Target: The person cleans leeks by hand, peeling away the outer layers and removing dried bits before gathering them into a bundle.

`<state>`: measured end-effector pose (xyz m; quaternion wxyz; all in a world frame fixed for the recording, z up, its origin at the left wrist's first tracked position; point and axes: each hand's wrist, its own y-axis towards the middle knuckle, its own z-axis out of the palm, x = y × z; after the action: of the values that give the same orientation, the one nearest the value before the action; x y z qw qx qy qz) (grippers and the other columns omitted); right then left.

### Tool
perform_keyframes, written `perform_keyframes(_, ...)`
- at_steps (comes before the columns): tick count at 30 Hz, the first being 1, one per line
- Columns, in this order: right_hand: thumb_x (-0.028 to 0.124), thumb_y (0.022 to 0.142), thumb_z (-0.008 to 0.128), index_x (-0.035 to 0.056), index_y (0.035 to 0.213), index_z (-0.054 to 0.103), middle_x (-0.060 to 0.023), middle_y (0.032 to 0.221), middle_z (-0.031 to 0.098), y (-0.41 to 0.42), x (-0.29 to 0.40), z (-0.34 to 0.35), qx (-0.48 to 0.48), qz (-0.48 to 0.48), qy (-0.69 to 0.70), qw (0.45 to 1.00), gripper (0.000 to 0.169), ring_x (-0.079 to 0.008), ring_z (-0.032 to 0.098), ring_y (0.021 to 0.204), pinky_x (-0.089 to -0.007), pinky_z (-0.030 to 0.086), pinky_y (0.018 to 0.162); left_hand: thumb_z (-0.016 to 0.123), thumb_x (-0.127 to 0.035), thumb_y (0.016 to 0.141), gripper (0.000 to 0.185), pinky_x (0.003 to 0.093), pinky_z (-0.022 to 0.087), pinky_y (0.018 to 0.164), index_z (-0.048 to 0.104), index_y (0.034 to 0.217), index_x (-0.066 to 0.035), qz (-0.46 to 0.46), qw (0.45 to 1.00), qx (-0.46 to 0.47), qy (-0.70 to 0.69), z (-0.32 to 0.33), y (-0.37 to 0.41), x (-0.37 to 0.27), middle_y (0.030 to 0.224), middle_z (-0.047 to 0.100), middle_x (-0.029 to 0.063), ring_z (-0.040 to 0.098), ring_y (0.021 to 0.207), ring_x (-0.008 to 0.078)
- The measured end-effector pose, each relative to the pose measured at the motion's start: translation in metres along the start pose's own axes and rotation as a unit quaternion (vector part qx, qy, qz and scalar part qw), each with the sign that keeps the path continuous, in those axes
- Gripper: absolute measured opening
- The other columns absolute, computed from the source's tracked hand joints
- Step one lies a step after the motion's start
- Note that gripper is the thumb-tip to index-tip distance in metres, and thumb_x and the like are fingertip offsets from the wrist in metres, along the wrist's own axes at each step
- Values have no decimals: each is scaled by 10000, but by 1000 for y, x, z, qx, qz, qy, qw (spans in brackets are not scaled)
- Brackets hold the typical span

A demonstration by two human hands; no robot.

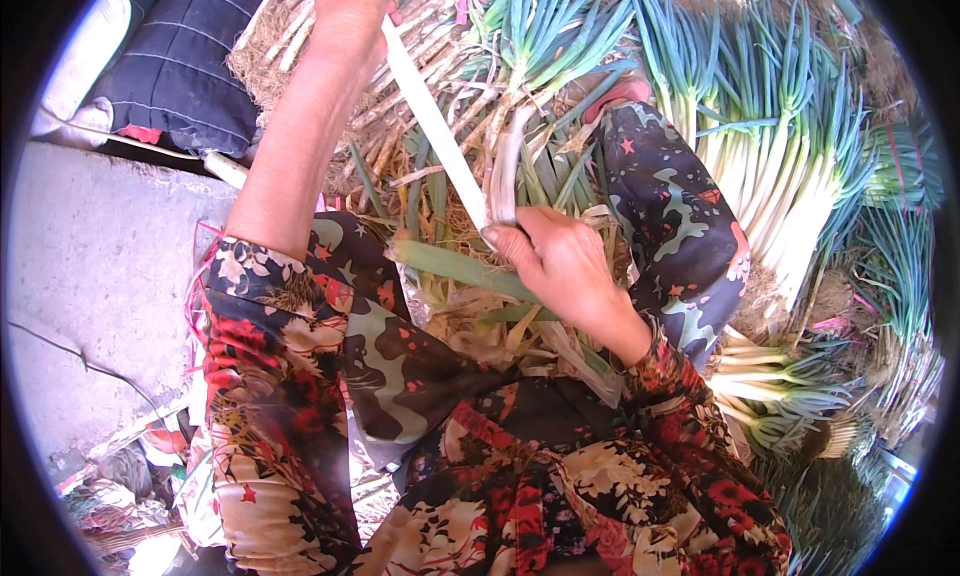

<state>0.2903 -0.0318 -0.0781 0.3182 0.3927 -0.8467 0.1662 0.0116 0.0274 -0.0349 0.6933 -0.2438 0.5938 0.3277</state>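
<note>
A long white scallion stalk [435, 118] runs on a slant between my two hands. My left hand [349, 13], at the top edge of the view, is closed around its upper part, and a bit of yellow-green shows there. My right hand [566, 261] pinches the lower end between thumb and fingers. A blurred, pale brownish sheath [508, 160] rises from the fingers of that hand. Just below them, a loose green leaf [457, 265] sticks out to the left; whether the hand holds it, I cannot tell. Stripped leaves and dry skins [442, 306] lie between my knees.
Unpeeled scallions with dry roots [289, 32] lie at the upper left, beside a dark quilted cloth [187, 58]. Cleaned scallions [772, 171] are stacked at the right, with a smaller bunch [772, 385] below. A concrete slab [105, 253] is at the left.
</note>
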Motion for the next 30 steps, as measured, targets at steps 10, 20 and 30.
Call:
perform_keyframes(10,243,862,591,-17,909,638,-149,831,622,37,-16,-13,-186,-45,13,981,268,-266,612,719,-351,482,645,452,-92,796,42,264,354,397,481,778,-66,-73,989,28,-126,22,-13,-8,606,453,41,412,455,142)
perform_keyframes(20,51,834,611,-17,848,643,-46,730,633,75,29,-12,-139,-43,315,938,76,-104,574,616,-242,458,546,420,-73,774,50,262,334,375,470,772,-66,-95,984,20,-151,28,-24,-16,587,429,43,396,448,141)
perform_keyframes(30,143,850,612,5,857,664,-101,711,626,80,20,-8,-129,-80,272,950,148,-164,598,624,-282,461,562,406,-63,750,51,252,306,388,457,750,-61,-45,987,50,-145,16,-14,-11,575,396,35,368,444,142)
